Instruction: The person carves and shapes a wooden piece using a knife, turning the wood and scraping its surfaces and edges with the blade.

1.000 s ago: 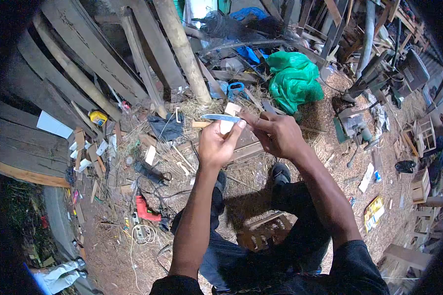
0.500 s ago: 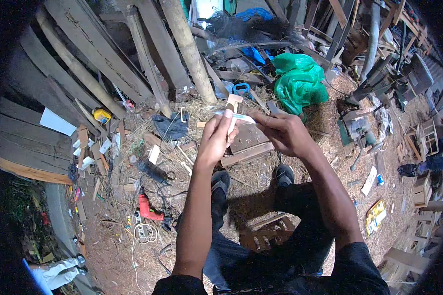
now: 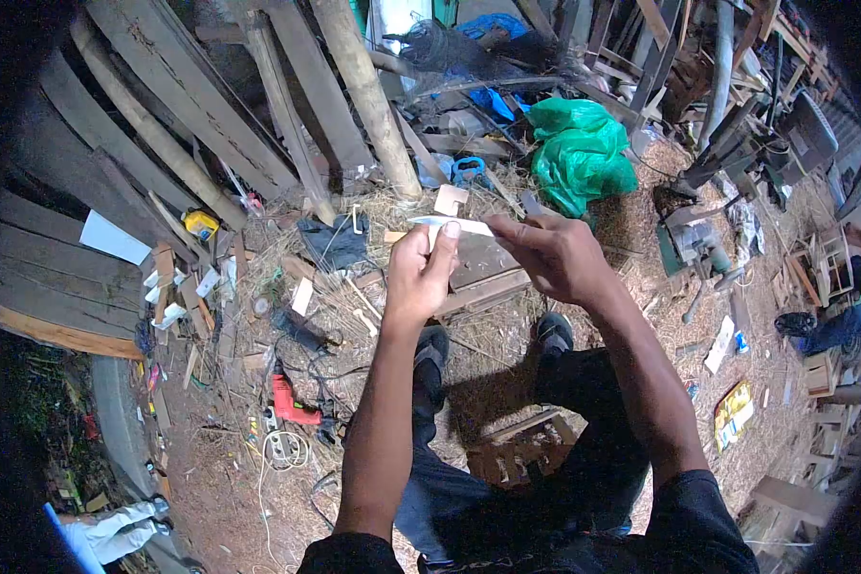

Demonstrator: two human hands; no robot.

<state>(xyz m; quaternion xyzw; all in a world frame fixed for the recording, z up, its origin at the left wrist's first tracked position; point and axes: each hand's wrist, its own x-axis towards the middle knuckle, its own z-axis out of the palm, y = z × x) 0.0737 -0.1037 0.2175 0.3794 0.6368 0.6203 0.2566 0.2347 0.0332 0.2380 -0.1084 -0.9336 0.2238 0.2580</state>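
My left hand [image 3: 423, 273] pinches a small light-coloured piece of wood [image 3: 452, 199], whose upper end sticks out past the blade and has a notch in its side. In my closed right hand [image 3: 557, 253] is a knife [image 3: 471, 228], its handle mostly hidden by the fingers. The pale blade points left and lies across the wood, close to the left thumb tip. Whether the edge bites into the wood I cannot make out. Below both hands stands a low wooden block [image 3: 488, 273] on the ground.
A red power drill [image 3: 292, 402] lies at lower left, near a coiled white cord [image 3: 287, 452]. A green plastic bag [image 3: 584, 158] sits beyond my right hand. Planks [image 3: 191, 105] lean at upper left. Wood shavings cover the ground. Another person's legs [image 3: 120, 531] show at lower left.
My left hand has turned slightly, and its thumb now sits lower beside the blade. The knife blade lies flatter across the wood. My right hand has barely moved.
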